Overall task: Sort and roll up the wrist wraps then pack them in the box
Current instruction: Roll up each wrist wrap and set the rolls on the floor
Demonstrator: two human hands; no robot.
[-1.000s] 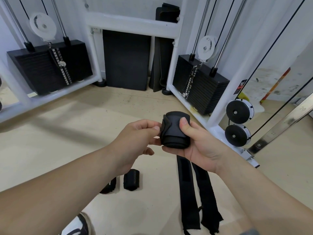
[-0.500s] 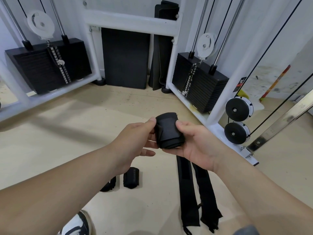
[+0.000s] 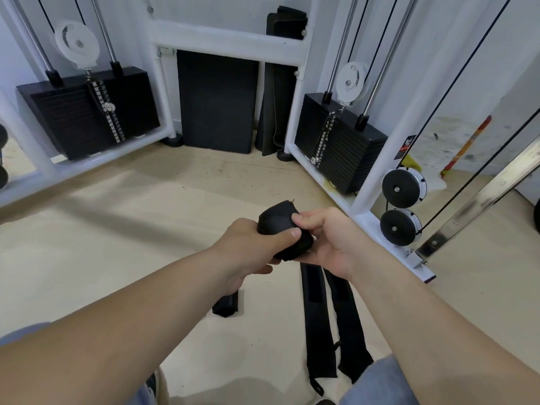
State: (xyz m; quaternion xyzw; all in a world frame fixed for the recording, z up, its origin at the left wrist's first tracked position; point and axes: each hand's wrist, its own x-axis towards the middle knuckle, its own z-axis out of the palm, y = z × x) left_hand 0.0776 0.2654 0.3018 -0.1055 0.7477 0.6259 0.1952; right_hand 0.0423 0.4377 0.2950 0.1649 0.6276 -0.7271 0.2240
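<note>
1. Indoors, at a gym: a person holds a rolled wrist wrap [image 3: 277,219] in mid-air above the floor [image 3: 117,244], in front of the body and between both hands.
2. The left hand [image 3: 248,247] grips the roll from its left side with the thumb laid across the top. The right hand [image 3: 333,247] cups it from below and to the right, its fingers [image 3: 305,220] pinching the upper edge. Both hands are closed on the wrap.
3. The wrap looks light, soft and springy, and neither fragile nor slippery. It would likely loosen if the tail end were released, so the best hold seems to be around the barrel with a thumb over that end.
4. Two flat wraps [image 3: 317,317] lie side by side on the floor below the hands, not yet rolled. A finished roll [image 3: 226,304] sits to their left, partly hidden by the left forearm.
5. The floor is pale, smooth and lightly scuffed. A white-framed cable machine [image 3: 230,39] stands around it with a black weight stack [image 3: 87,112] on each side, and a dark pad [image 3: 217,100] leans against the wall between the stacks. The box is nowhere in view.
</note>
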